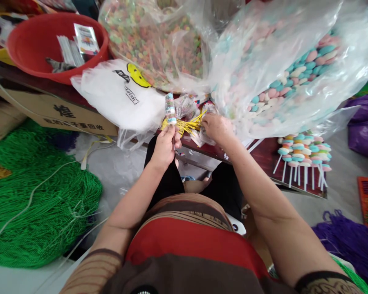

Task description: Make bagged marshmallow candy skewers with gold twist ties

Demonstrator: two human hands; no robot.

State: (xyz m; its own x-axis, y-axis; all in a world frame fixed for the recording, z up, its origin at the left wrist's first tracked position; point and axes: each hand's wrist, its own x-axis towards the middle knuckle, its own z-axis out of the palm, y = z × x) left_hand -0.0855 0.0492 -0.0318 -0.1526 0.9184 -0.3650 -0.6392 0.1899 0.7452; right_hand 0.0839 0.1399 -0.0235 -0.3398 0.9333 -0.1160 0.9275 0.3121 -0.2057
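Dark red table (263, 163) runs across the far side of the wearer's knees; I see it only in patches. On its far right, the big clear bag (263, 45) of pink, blue and white candies, its plastic spilling towards the near edge. Near left, on the floor, a heap of green netting (43, 200) with a pale cord over it. Far centre, a second clear bag (159, 45) full of small orange and green candies. Far left, red basin (30, 45), flat packets (86, 38) inside. Between basin and hands, a white plastic bag (110, 102) with a yellow smiling print. At the table's right end lie candy skewers (303, 153), side by side, white sticks pointing near.

My left hand (167, 143) is left of centre, fingers closed round the lower part of a wrapped candy stick (170, 108); its candy end points away to the far side, clear of the fingers. My right hand (219, 128) is just right of it, fingertips at the right end of the yellow ties (188, 125); whether they pinch one I cannot tell. The ties lie in a loose spread between both hands, crumpled printed wrappers (187, 107) just beyond.
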